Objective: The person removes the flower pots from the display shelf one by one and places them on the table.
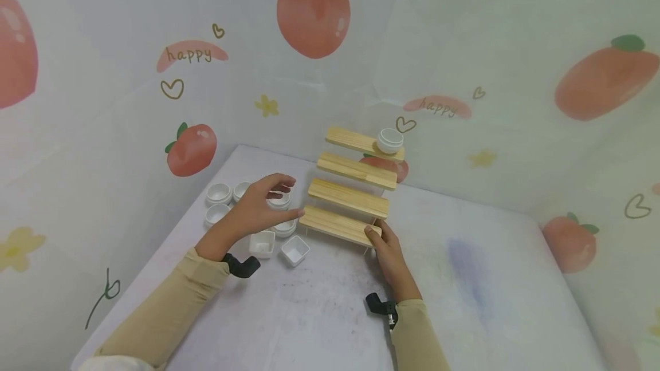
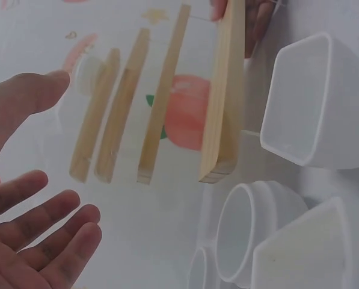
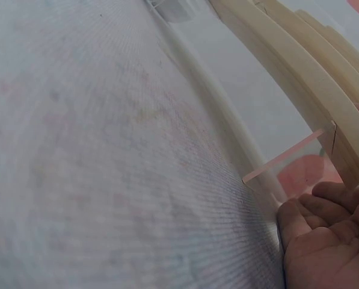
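Note:
A tiered display stand with wooden shelves [image 1: 340,225] and clear side supports stands on the table. My right hand [image 1: 391,253] grips the right end of its lowest shelf, thumb on top and fingers beneath or behind. A white round bowl [image 1: 390,141] sits at the right end of the top shelf. Left of the stand, my left hand [image 1: 255,205] hovers above white bowls, thumb and fingers spread apart and holding nothing. In the left wrist view its fingers [image 2: 65,241] are apart from the shelves. The left hand partly hides some bowls.
Several white round bowls [image 1: 219,193] are grouped on the table's left side. Two white square bowls [image 1: 295,251] lie in front of them, near the stand's left end. A wall covering [image 1: 319,90] printed with peaches rises behind the table [image 1: 319,314].

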Tool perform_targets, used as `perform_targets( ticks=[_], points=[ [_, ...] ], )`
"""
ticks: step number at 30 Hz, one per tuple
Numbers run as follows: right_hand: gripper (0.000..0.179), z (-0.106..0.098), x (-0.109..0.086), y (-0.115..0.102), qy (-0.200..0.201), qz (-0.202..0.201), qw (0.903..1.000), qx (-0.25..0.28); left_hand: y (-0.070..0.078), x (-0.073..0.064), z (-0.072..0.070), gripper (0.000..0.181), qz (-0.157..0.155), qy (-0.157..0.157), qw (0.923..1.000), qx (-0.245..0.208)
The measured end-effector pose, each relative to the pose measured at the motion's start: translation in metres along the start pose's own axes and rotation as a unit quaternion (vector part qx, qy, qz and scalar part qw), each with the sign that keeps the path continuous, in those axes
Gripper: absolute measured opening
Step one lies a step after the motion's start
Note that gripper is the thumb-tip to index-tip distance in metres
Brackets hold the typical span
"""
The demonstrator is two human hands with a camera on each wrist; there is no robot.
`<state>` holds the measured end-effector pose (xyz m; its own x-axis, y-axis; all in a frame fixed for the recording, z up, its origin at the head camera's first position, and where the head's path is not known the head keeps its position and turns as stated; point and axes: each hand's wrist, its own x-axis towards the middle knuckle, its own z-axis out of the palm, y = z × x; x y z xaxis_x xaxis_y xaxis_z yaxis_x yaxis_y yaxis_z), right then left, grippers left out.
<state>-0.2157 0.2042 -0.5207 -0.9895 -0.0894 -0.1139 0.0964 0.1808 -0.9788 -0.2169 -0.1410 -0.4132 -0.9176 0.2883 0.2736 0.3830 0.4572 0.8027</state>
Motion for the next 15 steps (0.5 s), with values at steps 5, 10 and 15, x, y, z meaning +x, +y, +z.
perform_targets(
  ticks=[5,10,15],
  points=[
    [0.069,0.000,0.000,0.000,-0.001,0.000,1.0000,0.001,0.003,0.005,0.001,0.064,0.005,0.000,1.0000,-0.006],
    [0.070,0.000,0.000,0.000,0.003,0.002,1.0000,0.003,0.007,0.010,0.001,0.065,0.014,-0.003,0.9999,0.000],
    [0.071,0.000,0.001,-0.001,0.011,0.007,0.9999,0.002,0.011,0.015,0.000,0.071,0.023,0.002,0.9997,0.000]
  ],
)
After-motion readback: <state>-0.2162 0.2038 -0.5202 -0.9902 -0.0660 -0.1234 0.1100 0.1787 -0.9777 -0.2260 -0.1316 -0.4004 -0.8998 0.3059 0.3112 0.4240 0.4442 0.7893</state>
